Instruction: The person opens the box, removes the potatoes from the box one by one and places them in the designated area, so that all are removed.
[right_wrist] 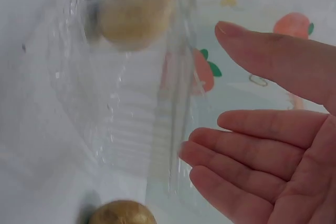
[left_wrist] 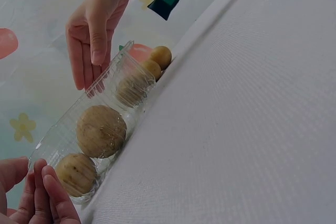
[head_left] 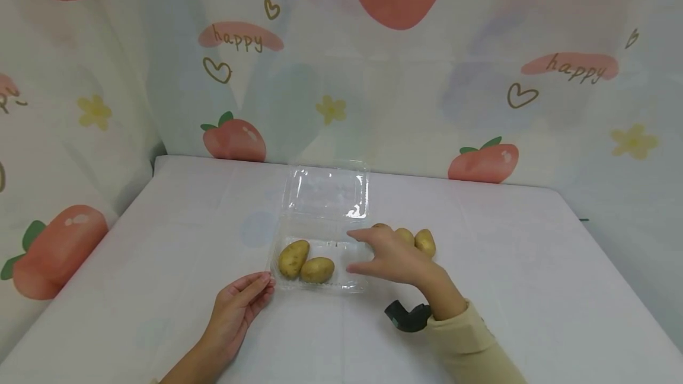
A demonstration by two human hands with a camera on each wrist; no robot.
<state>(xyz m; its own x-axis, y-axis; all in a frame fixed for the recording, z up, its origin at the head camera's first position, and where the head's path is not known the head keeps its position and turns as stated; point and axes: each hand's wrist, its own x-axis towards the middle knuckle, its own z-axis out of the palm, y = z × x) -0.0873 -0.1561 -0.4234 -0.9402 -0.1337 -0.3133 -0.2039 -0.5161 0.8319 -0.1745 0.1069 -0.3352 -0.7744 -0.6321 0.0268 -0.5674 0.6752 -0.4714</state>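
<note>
A clear plastic clamshell box [head_left: 349, 283] lies on the table with its lid [head_left: 326, 193] folded back. Two potatoes sit in its left half, an upright longer potato [head_left: 293, 258] and a rounder potato [head_left: 318, 270]. My left hand [head_left: 240, 307] pinches the box's front left corner between thumb and fingers. Above the box's right end hovers my right hand [head_left: 397, 256], thumb spread from straight fingers, holding nothing. In the right wrist view, the right palm [right_wrist: 294, 182] is bare beside the box wall. More potatoes [head_left: 425, 243] lie right of the box, partly hidden behind the right hand.
The white-covered table [head_left: 507, 277] extends to both sides of the box. A printed cloth backdrop [head_left: 405, 99] with fruit and flowers rises behind it and at the left. A black strap piece [head_left: 408, 316] sticks out from the right wrist by the beige sleeve [head_left: 472, 339].
</note>
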